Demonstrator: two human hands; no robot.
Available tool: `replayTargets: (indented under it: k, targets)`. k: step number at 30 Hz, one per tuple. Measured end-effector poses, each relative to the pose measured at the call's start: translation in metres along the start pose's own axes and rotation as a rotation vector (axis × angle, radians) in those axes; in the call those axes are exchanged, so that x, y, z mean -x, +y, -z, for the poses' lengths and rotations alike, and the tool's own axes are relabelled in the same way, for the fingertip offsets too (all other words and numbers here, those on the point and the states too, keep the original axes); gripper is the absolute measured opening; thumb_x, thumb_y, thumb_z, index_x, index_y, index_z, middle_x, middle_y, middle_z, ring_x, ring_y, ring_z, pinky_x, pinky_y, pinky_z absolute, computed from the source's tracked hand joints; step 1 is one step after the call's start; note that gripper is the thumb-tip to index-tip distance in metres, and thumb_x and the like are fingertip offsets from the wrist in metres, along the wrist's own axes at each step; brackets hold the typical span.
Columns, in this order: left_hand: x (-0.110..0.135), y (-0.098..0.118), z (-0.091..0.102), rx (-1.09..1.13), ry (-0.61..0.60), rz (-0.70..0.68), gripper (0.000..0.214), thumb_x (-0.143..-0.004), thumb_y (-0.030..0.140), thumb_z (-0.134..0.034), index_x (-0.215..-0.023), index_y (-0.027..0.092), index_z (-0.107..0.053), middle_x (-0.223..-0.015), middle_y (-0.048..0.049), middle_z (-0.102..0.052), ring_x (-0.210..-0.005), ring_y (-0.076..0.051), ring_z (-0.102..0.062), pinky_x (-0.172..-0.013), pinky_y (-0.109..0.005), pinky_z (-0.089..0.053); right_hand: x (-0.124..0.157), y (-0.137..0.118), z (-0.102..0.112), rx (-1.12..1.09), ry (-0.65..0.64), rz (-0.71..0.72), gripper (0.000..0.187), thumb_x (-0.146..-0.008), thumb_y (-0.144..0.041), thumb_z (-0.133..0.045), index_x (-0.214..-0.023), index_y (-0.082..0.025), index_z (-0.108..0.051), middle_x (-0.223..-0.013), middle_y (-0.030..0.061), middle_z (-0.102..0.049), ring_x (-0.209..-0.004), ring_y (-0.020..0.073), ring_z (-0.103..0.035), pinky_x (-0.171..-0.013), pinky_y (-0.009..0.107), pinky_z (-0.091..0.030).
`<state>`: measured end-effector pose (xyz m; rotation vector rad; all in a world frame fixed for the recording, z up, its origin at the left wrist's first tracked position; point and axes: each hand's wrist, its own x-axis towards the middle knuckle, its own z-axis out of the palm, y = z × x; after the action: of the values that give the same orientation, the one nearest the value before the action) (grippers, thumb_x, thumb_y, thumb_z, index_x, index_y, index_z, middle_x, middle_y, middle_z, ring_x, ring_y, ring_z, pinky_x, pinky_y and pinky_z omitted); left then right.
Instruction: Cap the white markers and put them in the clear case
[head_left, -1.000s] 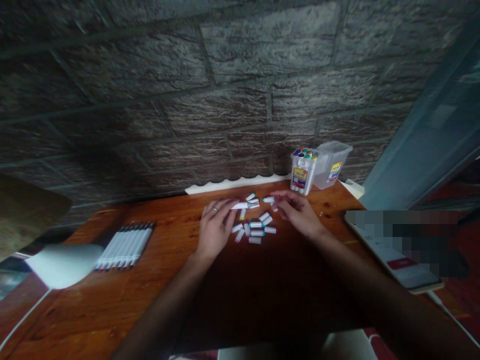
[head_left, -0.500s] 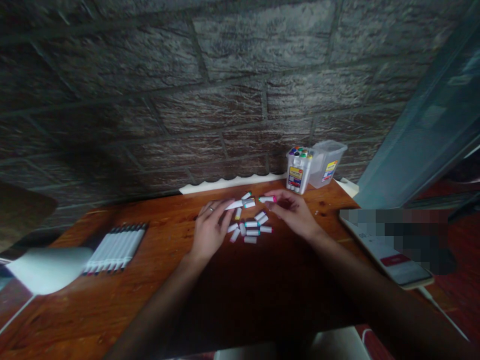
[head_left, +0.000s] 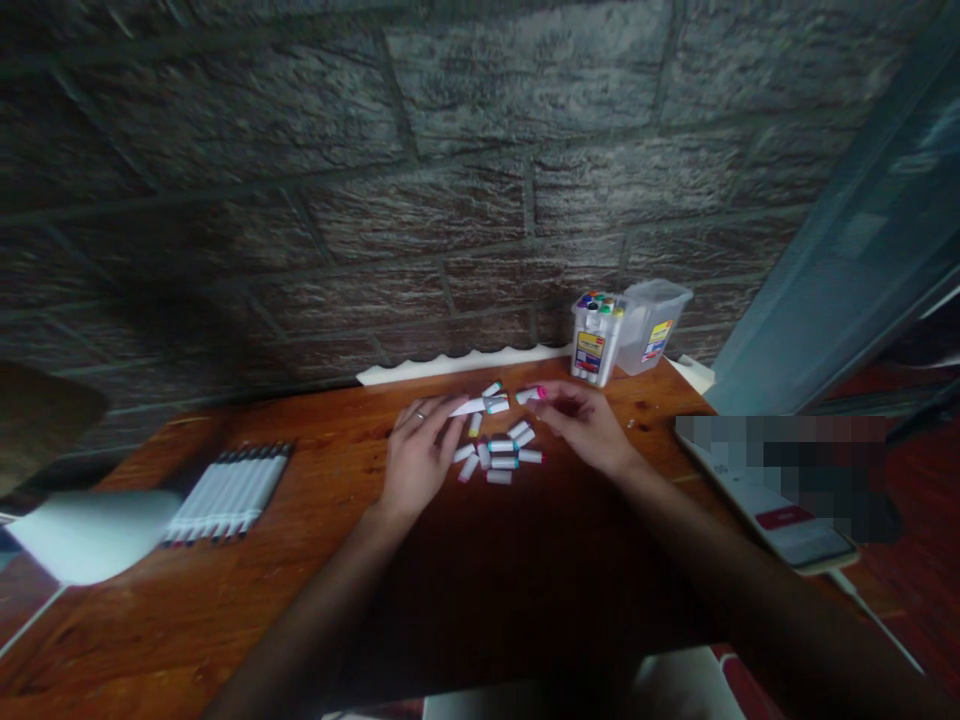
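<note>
Rough grey stone-block walling rises behind a reddish-brown wooden table. Over it, the left hand has its grip closed around a slim white marker pen, and the right hand pinches a white cylindrical cap with a pink end; loose white caps lie scattered between them.

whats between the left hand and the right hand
Scattered white caps, plus the marker jutting from the left hand toward the right hand, in the head view.
</note>
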<state>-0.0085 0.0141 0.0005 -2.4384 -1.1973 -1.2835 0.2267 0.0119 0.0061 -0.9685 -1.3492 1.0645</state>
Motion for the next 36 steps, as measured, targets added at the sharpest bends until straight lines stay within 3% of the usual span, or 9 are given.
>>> replayTargets:
  k: [7, 18, 23, 29, 34, 36]
  targets:
    - [0.001, 0.000, 0.000, -0.004, -0.013, 0.004, 0.025, -0.092, 0.020, -0.057, -0.116, 0.022, -0.066, -0.110, -0.0071, -0.071, -0.101, -0.023, -0.064, -0.090, -0.039, -0.050, -0.004, 0.021, 0.007, 0.178, 0.068, 0.081, 0.024, -0.078, -0.037, -0.071, -0.094, -0.020, -0.069, -0.086, 0.0051, -0.071, -0.073, 0.0170, -0.062, -0.070, 0.031, -0.047]
    - [0.001, 0.000, -0.001, 0.008, -0.011, -0.001, 0.026, -0.092, 0.020, -0.058, -0.116, 0.021, -0.066, -0.112, -0.0074, -0.072, -0.103, -0.022, -0.065, -0.093, -0.038, -0.050, -0.002, 0.023, 0.008, 0.325, 0.057, 0.158, 0.024, -0.079, -0.025, -0.065, -0.101, -0.019, -0.068, -0.081, 0.0022, -0.067, -0.066, 0.0143, -0.058, -0.063, 0.028, -0.045]
    - [0.001, 0.001, -0.001, 0.022, -0.010, 0.008, 0.026, -0.092, 0.019, -0.057, -0.117, 0.020, -0.066, -0.110, -0.0077, -0.072, -0.101, -0.022, -0.065, -0.091, -0.037, -0.051, -0.002, 0.022, 0.008, 0.308, 0.100, 0.151, 0.027, -0.078, -0.028, -0.067, -0.102, -0.017, -0.071, -0.082, 0.0036, -0.069, -0.070, 0.0150, -0.060, -0.065, 0.027, -0.047]
    - [0.002, 0.001, -0.002, 0.029, -0.013, 0.001, 0.027, -0.092, 0.019, -0.058, -0.118, 0.020, -0.065, -0.112, -0.0082, -0.071, -0.103, -0.022, -0.065, -0.094, -0.038, -0.050, 0.000, 0.017, 0.007, 0.420, 0.159, 0.214, 0.028, -0.081, -0.037, -0.067, -0.099, -0.018, -0.074, -0.078, 0.0029, -0.066, -0.057, 0.0111, -0.051, -0.053, 0.024, -0.040]
    - [0.001, 0.002, -0.002, 0.041, -0.012, 0.006, 0.027, -0.092, 0.020, -0.058, -0.118, 0.021, -0.066, -0.111, -0.0079, -0.071, -0.101, -0.022, -0.065, -0.093, -0.037, -0.050, 0.000, 0.018, 0.005, 0.378, 0.154, 0.147, 0.029, -0.081, -0.039, -0.067, -0.100, -0.017, -0.073, -0.068, 0.0007, -0.064, -0.049, 0.0100, -0.047, -0.046, 0.023, -0.036]
    - [0.001, 0.001, -0.002, 0.030, -0.026, 0.006, 0.027, -0.092, 0.020, -0.057, -0.117, 0.020, -0.066, -0.111, -0.0082, -0.071, -0.101, -0.022, -0.065, -0.093, -0.037, -0.050, 0.000, 0.018, 0.004, 0.366, 0.144, 0.156, 0.030, -0.081, -0.037, -0.068, -0.103, -0.017, -0.071, -0.077, 0.0024, -0.069, -0.051, 0.0101, -0.050, -0.048, 0.024, -0.039]
